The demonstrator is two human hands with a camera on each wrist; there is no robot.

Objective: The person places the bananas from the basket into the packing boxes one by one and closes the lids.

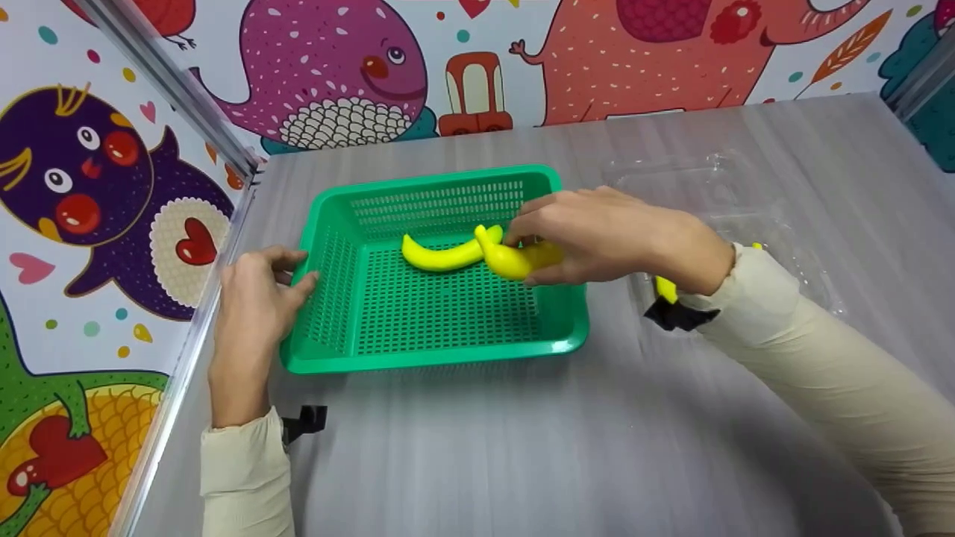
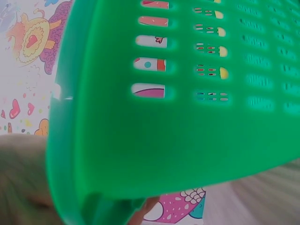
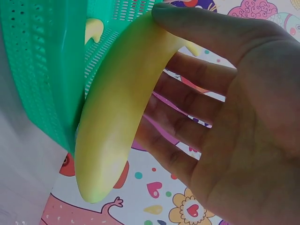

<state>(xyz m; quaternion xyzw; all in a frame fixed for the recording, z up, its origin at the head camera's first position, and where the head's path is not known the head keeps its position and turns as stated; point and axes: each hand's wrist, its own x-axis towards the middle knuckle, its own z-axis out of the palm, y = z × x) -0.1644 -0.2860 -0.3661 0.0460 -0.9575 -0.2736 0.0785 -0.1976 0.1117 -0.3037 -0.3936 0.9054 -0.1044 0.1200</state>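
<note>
A green plastic basket (image 1: 448, 362) with slotted walls stands on the table. My left hand (image 1: 257, 313) grips its left rim, thumb over the edge; in the left wrist view the basket wall (image 2: 122, 140) hides most of that hand. Over the basket's right side, my right hand (image 1: 597, 235) holds a yellow toy banana (image 1: 511, 259) between thumb and fingers. The right wrist view shows this banana (image 3: 117, 103) close up, with the thumb at its upper end. Another yellow banana (image 1: 440, 259) lies on the basket floor, its right end partly behind the held one.
To the right lies a clear plastic container (image 1: 802, 253) with its lid raised. Part of a yellow thing (image 1: 665, 289) shows in it, mostly covered by my right wrist. Cartoon-printed walls (image 1: 336, 74) border the grey table (image 1: 477, 447) at the back and left.
</note>
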